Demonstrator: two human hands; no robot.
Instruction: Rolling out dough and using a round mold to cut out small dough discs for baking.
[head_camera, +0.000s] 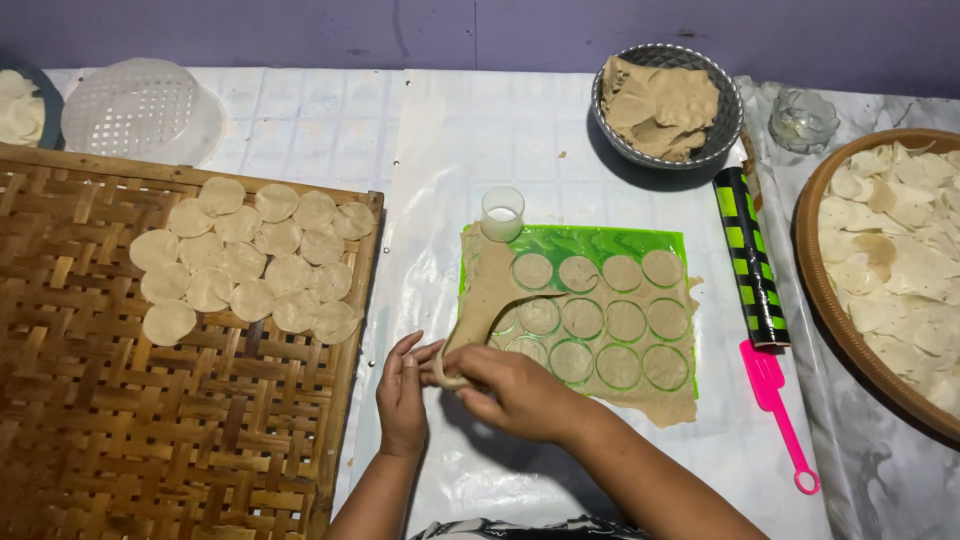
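Note:
A thin sheet of tan dough lies on a green mat, cut into several round discs. Both hands pinch a long strip of leftover dough that lifts off the sheet's left side. My right hand grips the strip's lower end, and my left hand meets it there with its fingers on the same end. A small clear round cutter cup stands at the mat's top left corner.
A woven bamboo tray on the left carries several cut discs. A grey bowl of dough scraps sits behind. A green-black rolling pin and pink scraper lie right of the mat. A round basket of discs is far right.

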